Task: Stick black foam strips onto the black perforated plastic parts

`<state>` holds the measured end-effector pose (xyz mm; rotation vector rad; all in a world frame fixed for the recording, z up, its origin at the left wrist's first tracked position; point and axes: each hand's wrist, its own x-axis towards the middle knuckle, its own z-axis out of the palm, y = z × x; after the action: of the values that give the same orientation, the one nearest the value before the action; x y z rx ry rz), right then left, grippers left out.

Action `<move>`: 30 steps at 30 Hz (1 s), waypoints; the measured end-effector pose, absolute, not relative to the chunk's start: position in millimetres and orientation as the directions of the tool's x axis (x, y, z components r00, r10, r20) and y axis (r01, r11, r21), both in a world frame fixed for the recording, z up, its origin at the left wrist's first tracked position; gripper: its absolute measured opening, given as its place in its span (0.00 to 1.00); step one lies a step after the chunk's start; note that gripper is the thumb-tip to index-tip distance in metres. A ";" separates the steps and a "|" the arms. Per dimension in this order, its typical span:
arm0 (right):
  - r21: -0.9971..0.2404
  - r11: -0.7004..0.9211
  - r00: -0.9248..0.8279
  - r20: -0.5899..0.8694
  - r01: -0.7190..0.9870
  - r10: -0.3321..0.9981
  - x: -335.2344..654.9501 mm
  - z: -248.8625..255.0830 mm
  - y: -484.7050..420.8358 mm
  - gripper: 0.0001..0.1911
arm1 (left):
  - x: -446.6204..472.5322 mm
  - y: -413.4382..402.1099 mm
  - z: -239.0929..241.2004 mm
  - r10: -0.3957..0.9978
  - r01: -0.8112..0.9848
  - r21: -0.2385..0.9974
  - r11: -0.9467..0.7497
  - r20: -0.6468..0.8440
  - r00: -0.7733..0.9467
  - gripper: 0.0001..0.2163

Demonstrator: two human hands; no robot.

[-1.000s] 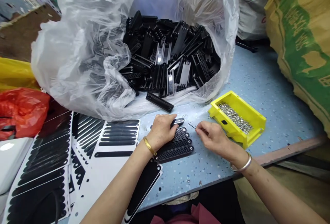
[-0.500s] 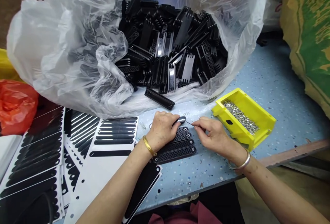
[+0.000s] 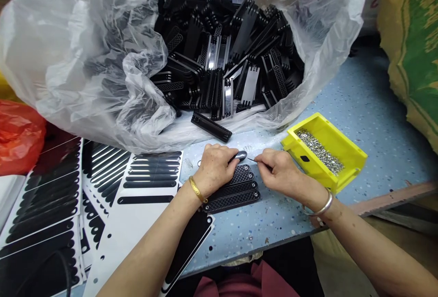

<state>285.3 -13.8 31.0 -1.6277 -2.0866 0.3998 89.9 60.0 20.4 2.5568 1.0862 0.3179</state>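
Observation:
My left hand [image 3: 217, 169], a gold bangle at its wrist, is closed with thumb and forefinger on a glossy dark strip [image 3: 241, 155] with a rounded end. Most of that strip is hidden under the fingers. Just to the right, my right hand [image 3: 280, 169] is closed round a thin, dark, pointed tool [image 3: 252, 159]; its tip points at the strip's end, and the rest is hidden in the fist. Beneath and in front of my left hand, several black textured bars [image 3: 236, 201] lie side by side, with small metal-ringed holes at their ends.
A clear plastic bag [image 3: 85, 59] full of black plastic parts [image 3: 219, 87] fills the back. One loose black bar [image 3: 211, 127] lies at its mouth. At right stands a yellow bin [image 3: 352, 158] of small metal pieces [image 3: 320, 151]. Sheets of black strips [image 3: 150, 169] cover the left side.
My right hand's fingers have curled in more around the thin tool, whose tip stays near the strip. My left hand keeps its hold. The whole view has shifted slightly.

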 end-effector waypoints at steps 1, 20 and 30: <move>-0.469 0.252 -0.199 0.160 0.846 0.967 284.8 32.8 -12.5 0.12 | 89.9 60.1 20.1 0.728 0.651 0.395 -0.648 0.071 0.682 0.07; -0.255 0.275 -0.266 0.070 0.927 0.961 295.8 24.2 -12.9 0.12 | 94.4 59.2 20.7 0.694 0.620 0.383 -0.685 0.086 0.715 0.08; -0.404 0.350 -0.194 0.377 0.845 0.906 279.2 28.4 -12.0 0.12 | 95.3 58.8 22.2 0.692 0.623 0.382 -0.683 0.065 0.718 0.08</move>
<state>279.2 -12.0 28.4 -1.5194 -2.0628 0.1421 95.3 58.8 22.2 2.5912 1.0258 0.2922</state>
